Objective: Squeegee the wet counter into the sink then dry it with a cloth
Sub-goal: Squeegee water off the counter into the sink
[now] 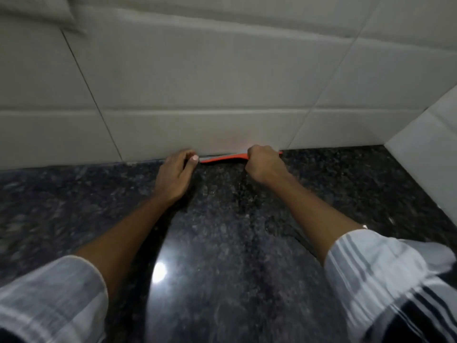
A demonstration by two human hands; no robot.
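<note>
Two bare arms show, each ending in a hand – the left hand (174,175) and the right hand (263,165). Both forearms are bare up to near the elbow. The left sleeve (53,303) is loose and pale, white and grey with soft, blurry stripes. The right sleeve (378,266) is white with grey stripes, and lower down the stripes turn dark, almost black. Both sleeves are wide and stop short on the arm. One nail on the left hand looks pale – a thumb nail.
</note>
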